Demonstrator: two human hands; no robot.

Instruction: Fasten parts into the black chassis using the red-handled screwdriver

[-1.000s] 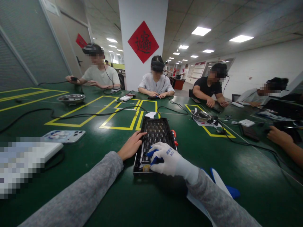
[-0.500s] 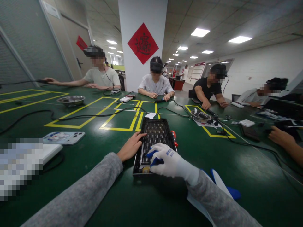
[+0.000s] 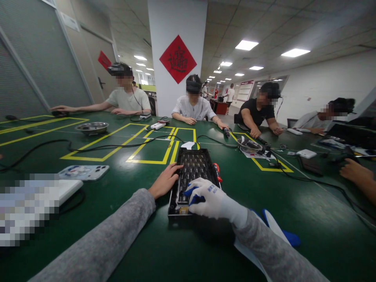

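Observation:
A black case (image 3: 172, 210) holding rows of small screwdriver bits (image 3: 194, 166) lies lengthwise before me on the green table. Bare, with fingers stretched out, my left hand (image 3: 165, 181) rests against the case's left edge, its fingertips reaching over the rim. My right hand (image 3: 208, 199), in a white glove with blue fingertips, is bent over the near right part of the case. Its fingers are curled in a pinch, and whatever they hold is hidden. Close to the case's right side lies a red-handled tool (image 3: 217, 172). A small yellowish piece (image 3: 183, 210) sits at the near end of the case.
A loose blue-and-white glove (image 3: 280, 229) lies under my right forearm. To the left are a phone (image 3: 85, 172) and a metal bowl (image 3: 92, 128). Black cables (image 3: 129, 146) cross the table. Farther right stands another bowl (image 3: 249, 147). Several people sit around.
The view has shifted slightly. Both my hands keep their places at the case. The person opposite has moved a hand rightward with a dark object at it.

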